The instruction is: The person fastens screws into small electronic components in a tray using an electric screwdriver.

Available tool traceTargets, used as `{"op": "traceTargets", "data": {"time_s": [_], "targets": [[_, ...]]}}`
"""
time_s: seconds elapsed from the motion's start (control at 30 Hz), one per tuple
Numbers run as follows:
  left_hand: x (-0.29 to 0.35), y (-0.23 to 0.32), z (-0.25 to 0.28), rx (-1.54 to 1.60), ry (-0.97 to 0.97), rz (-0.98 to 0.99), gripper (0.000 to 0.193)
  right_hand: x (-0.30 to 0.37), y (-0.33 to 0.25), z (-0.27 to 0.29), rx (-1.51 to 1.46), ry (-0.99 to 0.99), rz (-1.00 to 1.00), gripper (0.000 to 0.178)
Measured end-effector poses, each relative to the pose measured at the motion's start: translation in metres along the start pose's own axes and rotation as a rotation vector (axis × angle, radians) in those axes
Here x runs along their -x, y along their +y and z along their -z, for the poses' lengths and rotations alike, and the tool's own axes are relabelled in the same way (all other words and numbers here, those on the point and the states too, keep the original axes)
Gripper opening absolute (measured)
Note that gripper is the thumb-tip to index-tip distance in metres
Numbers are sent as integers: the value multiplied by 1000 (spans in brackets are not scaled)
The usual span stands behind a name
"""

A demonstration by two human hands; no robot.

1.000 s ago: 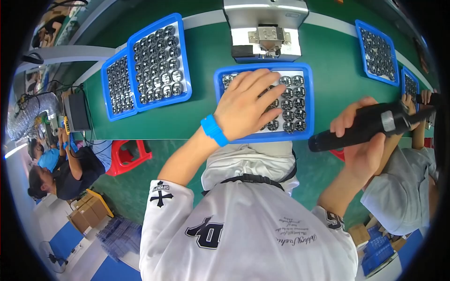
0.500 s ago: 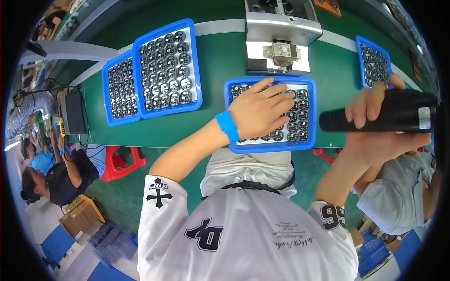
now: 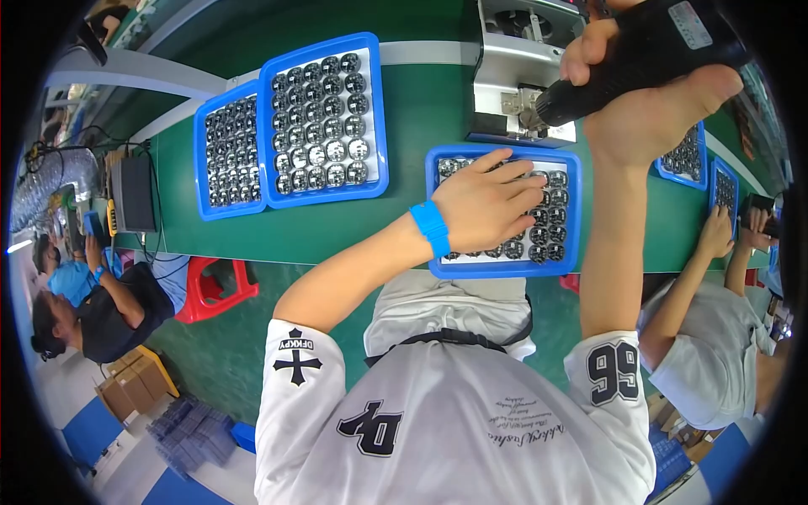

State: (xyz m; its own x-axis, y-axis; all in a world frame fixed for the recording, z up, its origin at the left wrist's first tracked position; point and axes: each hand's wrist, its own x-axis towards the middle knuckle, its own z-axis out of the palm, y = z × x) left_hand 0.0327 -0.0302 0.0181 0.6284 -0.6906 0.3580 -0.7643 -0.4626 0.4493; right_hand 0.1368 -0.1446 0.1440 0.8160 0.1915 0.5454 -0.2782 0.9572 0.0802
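My left hand, a blue band at its wrist, lies with fingers spread over a blue tray in front of me. Rows of small round black and silver parts fill this tray, and the hand covers some of them. My right hand is wrapped round a black electric screwdriver, raised above the bench. Its tapered front end points at the small metal block on the front of a silver machine. Whether the tip touches the block is hard to see.
Two more blue trays of round parts, one larger and one smaller, overlap on the left of the green bench. Further trays lie at the right, near a co-worker's hands. A red stool stands at lower left.
My right hand has carried the electric screwdriver up and leftward from the tray's right side to the silver machine. My left hand stays spread on the tray.
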Motion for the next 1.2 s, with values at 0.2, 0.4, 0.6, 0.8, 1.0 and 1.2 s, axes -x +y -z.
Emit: {"op": "traceTargets", "data": {"time_s": [0.2, 0.4, 0.6, 0.8, 1.0, 1.2], "targets": [[-1, -2, -2, -2, 7, 3, 29, 6, 6, 10, 161, -55, 36, 89], [1, -2, -5, -26, 25, 11, 29, 60, -67, -11, 1132, 184, -49, 125], [1, -1, -3, -20, 13, 21, 28, 100, -78, -8, 1230, 271, 229, 137], [-1, -1, -2, -7, 18, 27, 26, 113, -76, 14, 1244, 333, 241, 130], [-2, -1, -1, 9, 32, 25, 26, 113, -79, 23, 1296, 366, 190, 129], [-2, -1, 0, 13, 23, 30, 26, 114, -76, 23, 1351, 376, 180, 130]]}}
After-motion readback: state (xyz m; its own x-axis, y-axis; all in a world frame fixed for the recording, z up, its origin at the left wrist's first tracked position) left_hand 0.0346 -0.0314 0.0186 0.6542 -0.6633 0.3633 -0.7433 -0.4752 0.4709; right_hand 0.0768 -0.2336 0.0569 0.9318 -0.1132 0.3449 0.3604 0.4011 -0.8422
